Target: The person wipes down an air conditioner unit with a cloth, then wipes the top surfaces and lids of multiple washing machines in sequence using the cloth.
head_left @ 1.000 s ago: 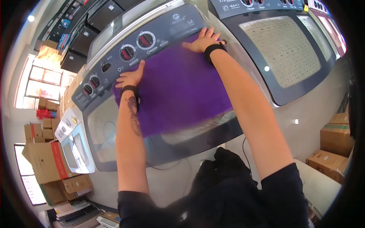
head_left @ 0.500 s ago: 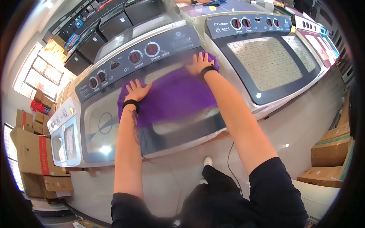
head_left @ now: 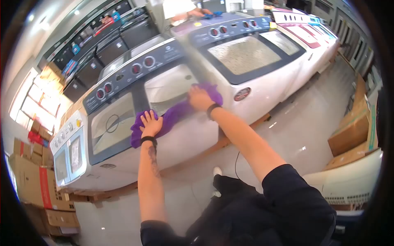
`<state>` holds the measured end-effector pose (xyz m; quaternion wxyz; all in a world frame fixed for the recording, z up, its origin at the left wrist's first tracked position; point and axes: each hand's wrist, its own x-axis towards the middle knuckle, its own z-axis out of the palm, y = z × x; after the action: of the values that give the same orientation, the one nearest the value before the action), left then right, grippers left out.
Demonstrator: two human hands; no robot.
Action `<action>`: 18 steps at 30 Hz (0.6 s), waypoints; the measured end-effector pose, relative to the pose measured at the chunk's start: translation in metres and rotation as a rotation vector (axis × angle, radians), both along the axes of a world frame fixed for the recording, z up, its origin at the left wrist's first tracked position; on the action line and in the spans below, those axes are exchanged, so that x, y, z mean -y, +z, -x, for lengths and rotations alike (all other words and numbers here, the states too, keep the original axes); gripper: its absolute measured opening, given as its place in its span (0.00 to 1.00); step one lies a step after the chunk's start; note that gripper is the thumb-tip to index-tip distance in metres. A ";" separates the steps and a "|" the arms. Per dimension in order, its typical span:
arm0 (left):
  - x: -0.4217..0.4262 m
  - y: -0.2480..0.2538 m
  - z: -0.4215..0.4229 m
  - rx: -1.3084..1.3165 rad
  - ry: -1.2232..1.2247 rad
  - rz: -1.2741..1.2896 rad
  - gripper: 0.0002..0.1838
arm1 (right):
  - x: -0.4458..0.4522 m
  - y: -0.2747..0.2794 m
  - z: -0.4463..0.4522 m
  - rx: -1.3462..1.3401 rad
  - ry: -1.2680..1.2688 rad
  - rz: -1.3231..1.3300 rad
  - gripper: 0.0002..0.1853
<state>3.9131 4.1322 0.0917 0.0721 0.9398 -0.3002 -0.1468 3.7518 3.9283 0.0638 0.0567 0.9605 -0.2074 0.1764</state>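
A purple cloth [head_left: 175, 115] lies bunched along the front edge of a twin-tub washing machine [head_left: 184, 143], over its dark lid frame. My left hand [head_left: 151, 124] presses on the cloth's left end, fingers spread and stretched out, with a black band at the wrist. On the cloth's right part rests my right hand [head_left: 200, 99], smeared by motion, so its finger pose is unclear. Behind the cloth show the machine's see-through lids and its dark control panel [head_left: 133, 69] with several round knobs.
Another twin-tub washer [head_left: 246, 57] stands close on the right, and a smaller white-and-blue one [head_left: 69, 153] on the left. Cardboard boxes [head_left: 30, 184] are stacked at far left, with more boxes [head_left: 351, 123] at right. Another person's hand [head_left: 199, 12] is at the back.
Both hands have come down and toward me with the cloth, from the lids to the front edge. The cloth, spread wide before, is now a narrow bunch. The view has shifted.
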 end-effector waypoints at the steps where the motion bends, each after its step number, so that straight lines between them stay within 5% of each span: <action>1: -0.005 -0.002 0.008 0.017 0.000 0.025 0.40 | -0.003 -0.009 0.006 0.059 0.017 0.023 0.18; 7: -0.046 -0.031 0.072 0.494 -0.062 0.284 0.29 | -0.042 0.001 0.065 0.098 0.142 0.006 0.18; 9: -0.064 -0.059 0.059 0.673 -0.304 0.521 0.27 | -0.036 -0.002 0.079 0.156 0.268 -0.128 0.13; 11: -0.080 -0.030 0.087 0.268 -0.116 0.634 0.26 | -0.050 0.047 0.107 -0.007 0.160 -0.473 0.09; 13: -0.087 -0.008 0.113 0.026 0.109 0.314 0.24 | -0.048 0.041 0.129 0.256 0.303 -0.451 0.09; 16: -0.086 -0.040 0.142 -0.273 0.266 0.823 0.24 | -0.046 0.056 0.160 0.089 0.290 -0.977 0.13; 18: -0.070 -0.065 0.143 -0.496 0.388 1.110 0.21 | -0.033 0.034 0.165 0.258 0.349 -0.956 0.15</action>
<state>3.7703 4.2022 0.0268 0.6408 0.7379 -0.1301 -0.1669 3.5864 3.9612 0.0973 -0.4443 0.8698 -0.1071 0.1859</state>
